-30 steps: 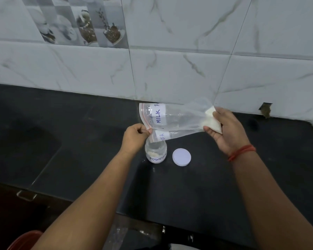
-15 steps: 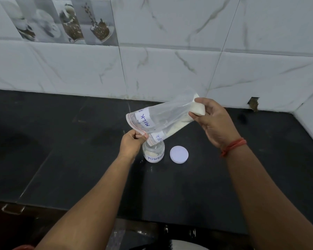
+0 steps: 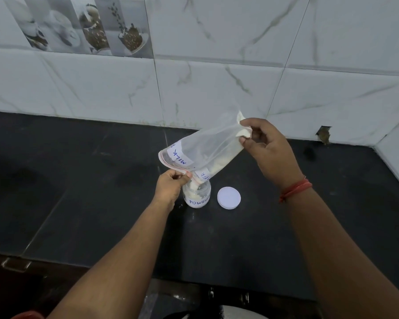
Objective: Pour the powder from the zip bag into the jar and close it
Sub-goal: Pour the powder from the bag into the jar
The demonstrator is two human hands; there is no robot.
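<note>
A: Where's the zip bag [image 3: 207, 149] right now?

B: Tilted mouth-down over the open jar [image 3: 197, 194], its lower corner right at the jar's rim, with white powder [image 3: 219, 162] sliding along the lower fold. Some powder already sits in the jar.

A: And the hands?

B: The left hand [image 3: 171, 187] has its fingers pressed together, pinching the red-edged mouth of the bag beside the jar. The right hand [image 3: 266, 149] pinches the raised bottom corner between thumb and fingers, lifting it.

A: What could go wrong?

B: I'd say the jar mouth is narrow against that wide bag opening, so a steeper tilt could dump powder past the rim onto the dark tabletop [image 3: 101, 180]. Nothing steadies the jar either; a nudge from the left hand might tip it.

A: Any writing?

B: Blue handwriting: "MILK" on one bag label, letters ending "ER" on another, "POWD…" on the jar. The white lid [image 3: 229, 198] lies just beside the jar, not yet on
</note>
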